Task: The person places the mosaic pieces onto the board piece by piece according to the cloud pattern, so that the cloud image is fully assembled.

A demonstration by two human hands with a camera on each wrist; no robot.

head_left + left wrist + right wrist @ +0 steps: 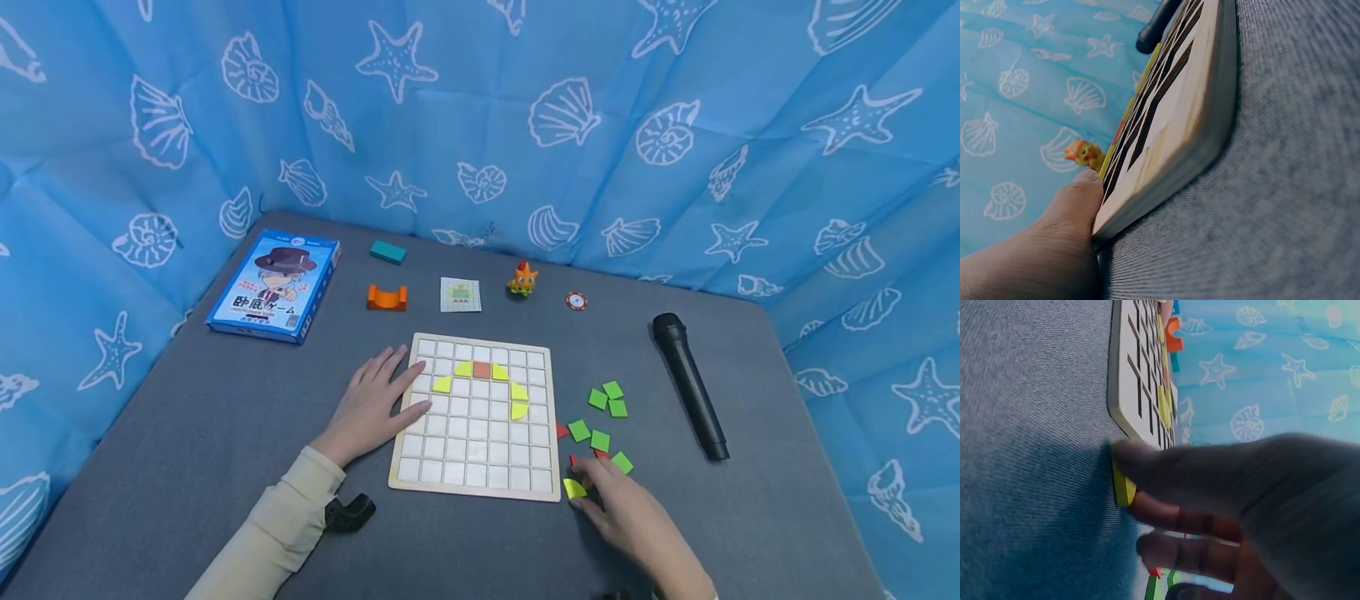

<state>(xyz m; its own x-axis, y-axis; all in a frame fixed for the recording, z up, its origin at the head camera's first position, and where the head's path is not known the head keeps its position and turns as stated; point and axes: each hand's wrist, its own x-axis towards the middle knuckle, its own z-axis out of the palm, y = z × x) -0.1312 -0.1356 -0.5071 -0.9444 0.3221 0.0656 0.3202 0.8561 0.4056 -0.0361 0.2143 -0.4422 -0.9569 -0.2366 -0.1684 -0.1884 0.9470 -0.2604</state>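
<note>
Lightly, the right hand (628, 512) pinches a flat, bright yellow tile with one curved edge (574, 489) between thumb and finger, just beside the near right corner of a square, pale wooden-framed board gridded in white cells (477, 452), while the left hand (371, 410) lies with fingers spread on its left edge. On the board, similar yellow tiles (519, 392) flank an orange-red square tile (482, 370) in a partial arch; rightward lie loose green square tiles (578, 430) and red pieces (562, 430).
</note>
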